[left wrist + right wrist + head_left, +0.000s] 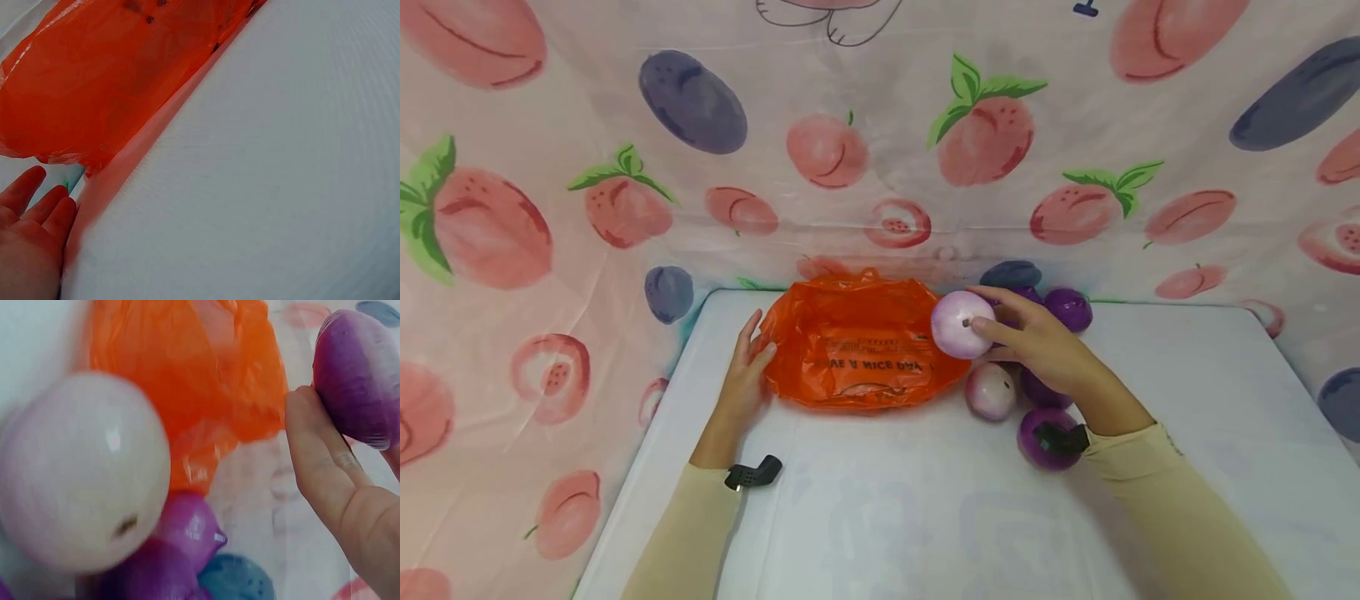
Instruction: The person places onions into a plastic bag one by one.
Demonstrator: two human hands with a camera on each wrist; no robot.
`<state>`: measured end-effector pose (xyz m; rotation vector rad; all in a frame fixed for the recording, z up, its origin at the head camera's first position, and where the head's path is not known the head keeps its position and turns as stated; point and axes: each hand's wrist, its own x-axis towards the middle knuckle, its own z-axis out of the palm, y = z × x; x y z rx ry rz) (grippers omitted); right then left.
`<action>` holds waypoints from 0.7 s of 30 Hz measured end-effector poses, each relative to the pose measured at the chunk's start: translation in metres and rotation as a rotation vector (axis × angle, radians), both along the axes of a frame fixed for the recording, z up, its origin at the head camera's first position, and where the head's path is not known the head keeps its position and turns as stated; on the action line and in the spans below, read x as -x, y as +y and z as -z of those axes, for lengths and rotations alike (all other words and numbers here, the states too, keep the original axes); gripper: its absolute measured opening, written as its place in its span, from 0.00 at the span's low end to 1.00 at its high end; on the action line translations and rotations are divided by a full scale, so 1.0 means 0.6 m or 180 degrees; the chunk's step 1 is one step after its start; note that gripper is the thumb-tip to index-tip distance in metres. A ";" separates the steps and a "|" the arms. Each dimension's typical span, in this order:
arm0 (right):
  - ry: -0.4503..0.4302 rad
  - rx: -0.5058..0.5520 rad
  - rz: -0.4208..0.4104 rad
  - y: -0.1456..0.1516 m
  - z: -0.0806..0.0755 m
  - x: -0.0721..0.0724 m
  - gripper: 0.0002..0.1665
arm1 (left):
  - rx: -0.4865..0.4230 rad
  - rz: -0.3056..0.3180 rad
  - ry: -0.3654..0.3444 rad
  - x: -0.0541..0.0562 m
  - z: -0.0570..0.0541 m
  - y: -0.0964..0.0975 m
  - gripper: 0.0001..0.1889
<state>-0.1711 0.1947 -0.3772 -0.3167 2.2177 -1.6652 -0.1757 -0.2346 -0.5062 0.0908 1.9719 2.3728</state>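
My right hand (1048,346) grips a red onion (957,321), glossy, purple and white, with a small dark spot at its end. It holds the onion up at the right edge of an orange plastic bag (790,375); in the right wrist view the onion's purple side (350,381) faces the fingers. The bag lies spread on the table with its mouth open and dark print inside. At the bag's left side is my left hand (743,383), fingers extended, close to the plastic. Below the right hand sits a paler onion (990,393).
Several purple onions cluster right of the bag, one at the back (1069,310) and one nearer (1037,446), partly covered by the right wrist camera (1063,438). The white table (880,517) meets a fruit-print cloth (827,200) behind and at left.
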 end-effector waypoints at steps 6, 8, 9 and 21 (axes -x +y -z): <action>0.0063 -0.0186 0.0004 -0.037 0.002 -0.002 0.37 | 0.0009 0.0008 -0.0018 0.000 -0.001 0.000 0.34; 0.0040 -0.0120 -0.0012 -0.050 0.005 0.000 0.37 | 0.0031 0.0009 -0.0038 -0.001 -0.001 0.000 0.34; 0.0021 -0.0075 -0.0021 -0.056 0.006 0.002 0.37 | 0.0045 0.0011 -0.0046 -0.001 -0.002 0.000 0.34; -0.0246 0.0069 -0.0029 -0.122 0.023 0.014 0.38 | 0.0215 -0.0016 -0.0046 -0.004 -0.005 0.000 0.34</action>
